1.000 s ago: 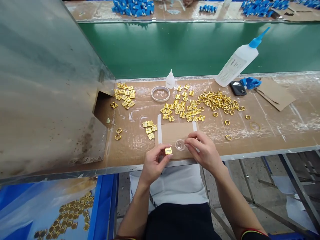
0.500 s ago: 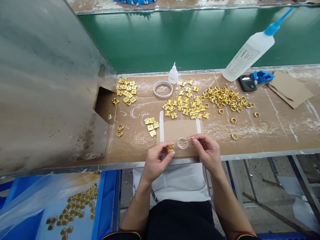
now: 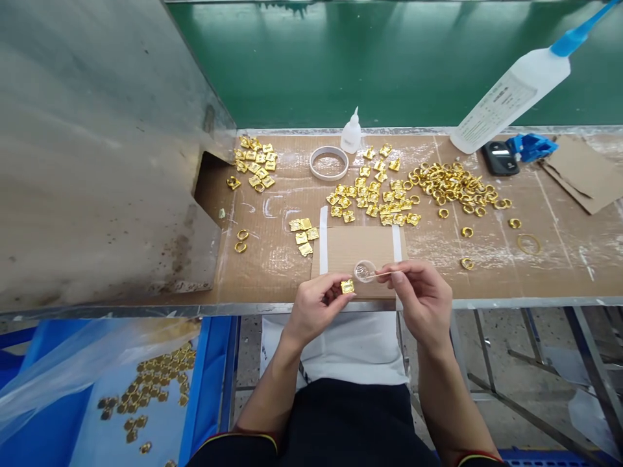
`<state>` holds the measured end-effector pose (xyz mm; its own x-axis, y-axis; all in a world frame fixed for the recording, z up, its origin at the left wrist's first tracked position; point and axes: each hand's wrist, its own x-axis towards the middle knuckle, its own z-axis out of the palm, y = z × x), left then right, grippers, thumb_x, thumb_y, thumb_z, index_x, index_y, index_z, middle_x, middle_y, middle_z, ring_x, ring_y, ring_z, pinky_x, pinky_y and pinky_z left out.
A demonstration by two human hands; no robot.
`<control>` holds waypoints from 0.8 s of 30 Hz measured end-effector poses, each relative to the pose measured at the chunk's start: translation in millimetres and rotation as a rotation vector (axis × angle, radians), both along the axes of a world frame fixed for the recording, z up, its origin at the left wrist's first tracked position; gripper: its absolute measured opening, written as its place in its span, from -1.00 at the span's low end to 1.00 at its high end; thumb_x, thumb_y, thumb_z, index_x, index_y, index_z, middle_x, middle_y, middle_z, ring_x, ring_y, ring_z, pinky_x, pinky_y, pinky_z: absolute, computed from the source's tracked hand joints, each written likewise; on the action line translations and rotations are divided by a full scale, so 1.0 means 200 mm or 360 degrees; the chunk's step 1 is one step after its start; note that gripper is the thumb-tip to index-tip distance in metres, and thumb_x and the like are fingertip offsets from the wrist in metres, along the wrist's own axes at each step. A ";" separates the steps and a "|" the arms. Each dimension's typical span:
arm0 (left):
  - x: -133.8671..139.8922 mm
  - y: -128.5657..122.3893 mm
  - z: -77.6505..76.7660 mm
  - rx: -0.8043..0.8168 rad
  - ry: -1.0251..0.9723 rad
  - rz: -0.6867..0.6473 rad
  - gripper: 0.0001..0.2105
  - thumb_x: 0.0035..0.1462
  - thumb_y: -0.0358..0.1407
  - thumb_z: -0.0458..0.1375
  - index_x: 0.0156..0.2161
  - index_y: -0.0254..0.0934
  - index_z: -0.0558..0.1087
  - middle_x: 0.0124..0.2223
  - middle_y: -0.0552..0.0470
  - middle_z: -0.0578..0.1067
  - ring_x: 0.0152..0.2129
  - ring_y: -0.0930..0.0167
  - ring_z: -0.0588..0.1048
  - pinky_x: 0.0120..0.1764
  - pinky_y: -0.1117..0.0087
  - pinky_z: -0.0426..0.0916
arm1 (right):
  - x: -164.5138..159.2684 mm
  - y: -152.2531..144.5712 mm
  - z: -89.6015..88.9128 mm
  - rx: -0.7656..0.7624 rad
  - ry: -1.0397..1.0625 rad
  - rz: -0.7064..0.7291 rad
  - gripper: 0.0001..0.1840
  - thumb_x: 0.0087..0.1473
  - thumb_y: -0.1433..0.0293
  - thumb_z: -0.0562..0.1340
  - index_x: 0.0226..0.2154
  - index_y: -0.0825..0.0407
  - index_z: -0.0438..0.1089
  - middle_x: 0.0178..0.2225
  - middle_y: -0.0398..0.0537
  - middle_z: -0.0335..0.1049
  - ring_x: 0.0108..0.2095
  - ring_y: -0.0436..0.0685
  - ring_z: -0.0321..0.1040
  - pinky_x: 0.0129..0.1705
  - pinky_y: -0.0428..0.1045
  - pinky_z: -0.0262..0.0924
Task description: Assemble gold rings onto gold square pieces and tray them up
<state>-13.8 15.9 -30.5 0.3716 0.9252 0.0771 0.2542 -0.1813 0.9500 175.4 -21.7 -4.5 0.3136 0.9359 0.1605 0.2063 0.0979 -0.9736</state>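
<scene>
My left hand pinches a small square gold piece between thumb and fingers, just over the bench's front edge. In my right hand is a thin stick, its tip at a small clear round dish. The dish sits on a cardboard pad held by white tape strips. Left of the pad lie several square gold pieces. Behind it are more gold pieces and a heap of gold rings.
A metal housing stands at left. A small dropper bottle, a tape roll, a large leaning bottle and a black device are along the back. A blue bin with gold parts sits below left.
The camera view has shifted, so the bench appears further left and higher. The stick has tilted and its tip is now at the dish's near right side. Both hands keep their hold.
</scene>
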 end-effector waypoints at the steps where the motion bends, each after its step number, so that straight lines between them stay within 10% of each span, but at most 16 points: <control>1: 0.00 0.00 0.00 0.0009 0.0009 -0.0005 -0.81 0.18 -0.25 0.29 -0.14 -0.29 0.62 -0.46 0.05 0.55 -0.61 0.49 0.44 -0.50 0.51 0.37 | -0.01 -0.02 0.01 0.0017 -0.0044 0.0018 -0.86 0.31 0.25 0.26 -0.24 -0.05 0.45 -0.30 -0.05 0.63 -0.32 0.13 0.61 -0.24 0.04 0.52; 24: 0.01 -0.01 0.00 0.0129 0.0049 -0.0057 -0.85 0.22 -0.28 0.26 -0.14 -0.26 0.60 -0.41 0.04 0.61 -0.57 0.48 0.49 -0.45 0.50 0.41 | -0.11 -0.07 0.00 0.0116 -0.0553 0.0151 -0.89 0.31 0.40 0.21 -0.21 -0.10 0.47 -0.28 -0.09 0.67 -0.27 0.13 0.65 -0.27 -0.02 0.58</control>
